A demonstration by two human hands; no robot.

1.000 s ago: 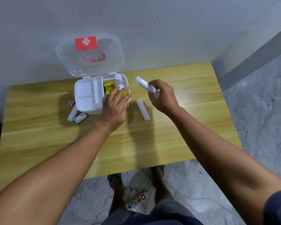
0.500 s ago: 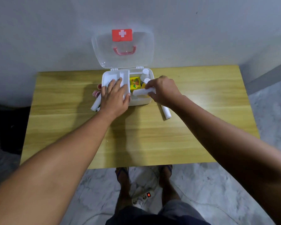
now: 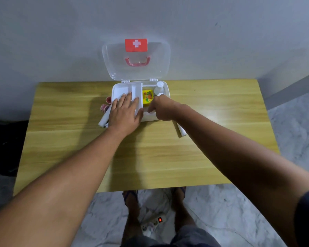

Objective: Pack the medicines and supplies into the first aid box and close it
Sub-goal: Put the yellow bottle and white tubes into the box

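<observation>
The white first aid box (image 3: 166, 87) stands open at the table's far edge, its clear lid (image 3: 114, 65) with a red cross leaning on the wall. My left hand (image 3: 125, 113) lies flat, fingers spread, on the box's white inner tray (image 3: 121, 90). My right hand (image 3: 161, 109) reaches down into the right compartment, fingers curled around a white roll that is mostly hidden beneath them. A yellow packet (image 3: 147, 96) and two white bottles (image 3: 159, 87) sit in that compartment. Another white roll (image 3: 181, 131) lies on the table under my right forearm.
Left of the box lie a white roll (image 3: 103, 119) and red tape rolls (image 3: 103, 106) on the wooden table (image 3: 150, 157). The wall is right behind the box. On the floor below are my feet and a power strip (image 3: 155, 222).
My right hand carried the white roll from beside the box down into the right compartment. My left hand slid from the compartment's edge onto the inner tray.
</observation>
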